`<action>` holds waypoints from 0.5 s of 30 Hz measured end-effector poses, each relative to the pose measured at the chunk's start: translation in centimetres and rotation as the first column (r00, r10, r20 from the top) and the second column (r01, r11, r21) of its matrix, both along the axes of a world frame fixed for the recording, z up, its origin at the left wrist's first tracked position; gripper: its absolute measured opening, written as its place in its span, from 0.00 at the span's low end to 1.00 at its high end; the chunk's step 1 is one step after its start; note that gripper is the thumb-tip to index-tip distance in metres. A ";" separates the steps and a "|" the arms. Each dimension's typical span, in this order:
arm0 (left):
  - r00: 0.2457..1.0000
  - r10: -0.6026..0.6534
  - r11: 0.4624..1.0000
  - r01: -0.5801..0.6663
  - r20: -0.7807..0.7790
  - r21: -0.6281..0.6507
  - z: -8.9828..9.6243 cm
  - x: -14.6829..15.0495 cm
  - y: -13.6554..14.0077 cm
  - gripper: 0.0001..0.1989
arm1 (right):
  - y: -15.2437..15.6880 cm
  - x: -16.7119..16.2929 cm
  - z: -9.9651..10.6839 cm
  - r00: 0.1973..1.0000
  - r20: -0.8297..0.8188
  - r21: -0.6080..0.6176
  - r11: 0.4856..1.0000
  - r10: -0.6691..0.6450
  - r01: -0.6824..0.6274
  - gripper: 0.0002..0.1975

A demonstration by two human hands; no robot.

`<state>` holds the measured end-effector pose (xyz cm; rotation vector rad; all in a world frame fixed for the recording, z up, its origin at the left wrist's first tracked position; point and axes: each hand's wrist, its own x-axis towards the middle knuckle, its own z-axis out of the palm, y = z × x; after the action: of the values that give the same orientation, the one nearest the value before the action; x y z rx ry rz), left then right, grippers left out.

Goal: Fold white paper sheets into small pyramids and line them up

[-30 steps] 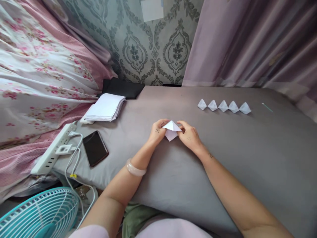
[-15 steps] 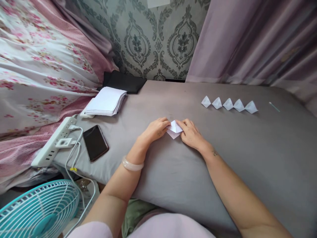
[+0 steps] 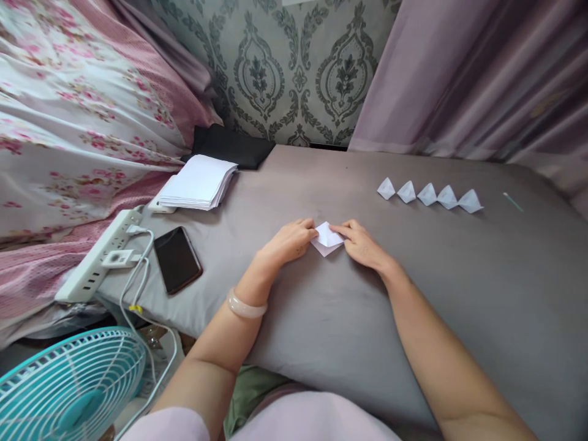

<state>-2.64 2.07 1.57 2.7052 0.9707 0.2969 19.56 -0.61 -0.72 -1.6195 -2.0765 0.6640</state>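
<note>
A white folded paper [image 3: 326, 237], diamond-shaped with a raised centre crease, lies on the grey bed sheet in front of me. At its left corner my left hand [image 3: 293, 239] is closed, pinching the edge between the fingers. My right hand [image 3: 362, 243] is at the right side, its index finger laid along the upper right edge and the other fingers curled around the right corner. Farther right stands a row of several small folded paper pieces [image 3: 427, 194], much like pointed diamonds. To the left is a stack of white paper sheets [image 3: 197, 180].
A dark phone [image 3: 177, 260] lies at left beside a white power strip [image 3: 98, 257] with plugs and cables. Below is a turquoise fan [image 3: 78, 386]. A black flat item [image 3: 234, 147] sits behind the paper stack. A thin cotton swab [image 3: 513, 201] lies far right.
The right hand has shifted slightly right, its index finger now straighter along the paper's edge, uncovering more of the right corner. The left hand keeps its pinch. The view has moved slightly.
</note>
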 end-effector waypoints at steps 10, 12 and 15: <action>0.959 0.159 0.973 -0.112 0.236 -0.203 -1.1 -0.1 1.0 0.18 | 0.1 -0.6 -0.3 0.968 -0.189 0.042 0.983 -0.167 0.178 0.11; 0.938 0.204 0.957 -0.130 0.282 -0.259 -1.4 0.0 1.3 0.14 | 0.1 -0.7 -0.5 0.968 -0.195 0.045 0.985 -0.155 0.167 0.11; 0.918 0.247 0.942 -0.153 0.309 -0.298 -1.7 0.2 1.6 0.11 | 0.1 -0.5 -0.5 0.969 -0.200 0.035 0.988 -0.142 0.151 0.11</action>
<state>-2.49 3.64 -0.08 2.2140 1.0940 0.6072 19.07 -0.55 -1.17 -1.5922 -1.7999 0.6865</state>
